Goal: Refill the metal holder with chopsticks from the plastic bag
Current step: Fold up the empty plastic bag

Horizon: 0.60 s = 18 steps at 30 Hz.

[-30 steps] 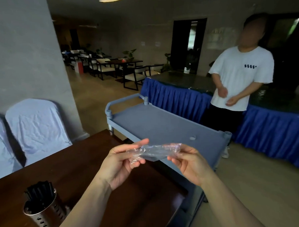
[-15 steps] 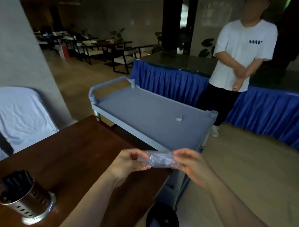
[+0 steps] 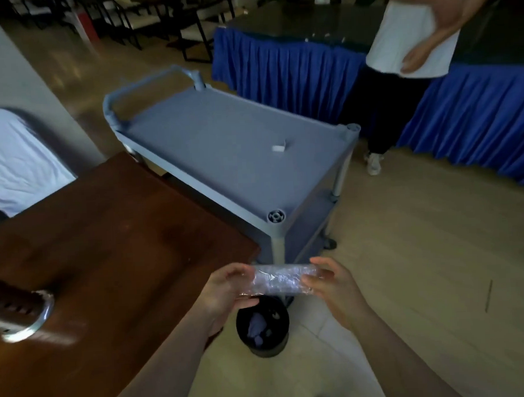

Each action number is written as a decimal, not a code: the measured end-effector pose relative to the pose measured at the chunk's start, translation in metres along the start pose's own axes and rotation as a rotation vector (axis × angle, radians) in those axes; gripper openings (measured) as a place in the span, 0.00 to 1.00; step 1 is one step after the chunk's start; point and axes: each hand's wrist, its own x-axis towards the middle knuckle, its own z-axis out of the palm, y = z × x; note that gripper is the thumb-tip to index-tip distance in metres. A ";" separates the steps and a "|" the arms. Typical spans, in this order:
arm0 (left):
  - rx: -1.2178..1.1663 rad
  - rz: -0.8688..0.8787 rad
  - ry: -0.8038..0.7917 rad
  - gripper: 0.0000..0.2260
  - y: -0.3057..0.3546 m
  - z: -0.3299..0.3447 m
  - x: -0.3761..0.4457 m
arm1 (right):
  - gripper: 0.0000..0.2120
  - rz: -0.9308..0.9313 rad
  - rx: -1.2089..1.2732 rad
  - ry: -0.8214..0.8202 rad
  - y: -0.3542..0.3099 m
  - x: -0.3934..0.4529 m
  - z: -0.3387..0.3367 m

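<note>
A crumpled clear plastic bag (image 3: 278, 280) is stretched between my two hands, just past the wooden table's corner and above a bin. My left hand (image 3: 225, 291) pinches its left end and my right hand (image 3: 330, 285) grips its right end. No chopsticks show inside the bag. The perforated metal holder (image 3: 16, 311) stands on the table at the far left edge of view, mostly cut off, so its contents are hidden.
The dark wooden table (image 3: 107, 250) fills the left. A grey service cart (image 3: 222, 146) stands beyond it with a small white item (image 3: 279, 147) on top. A black waste bin (image 3: 263, 330) sits on the floor under my hands. A person (image 3: 404, 57) stands by a blue-skirted table (image 3: 279, 62).
My view has tilted down and to the right, so the holder slid to the left edge and the bin came into view. Both hands kept hold of the bag, which now looks more bunched.
</note>
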 end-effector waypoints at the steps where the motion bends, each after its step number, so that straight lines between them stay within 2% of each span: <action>1: 0.023 -0.031 0.050 0.06 -0.011 0.006 0.004 | 0.20 0.014 -0.030 -0.004 0.010 0.001 -0.006; 5: 0.090 -0.156 0.292 0.08 -0.066 0.025 0.034 | 0.21 0.091 -0.114 -0.005 0.058 0.007 -0.027; 7: 0.082 -0.203 0.334 0.10 -0.092 0.026 0.050 | 0.22 0.125 -0.102 0.006 0.084 0.011 -0.034; 11: 0.124 -0.306 0.297 0.13 -0.145 0.015 0.086 | 0.23 0.162 -0.077 0.040 0.137 0.027 -0.048; 18: 0.316 -0.445 0.193 0.07 -0.245 -0.010 0.148 | 0.20 0.178 -0.009 0.221 0.260 0.068 -0.057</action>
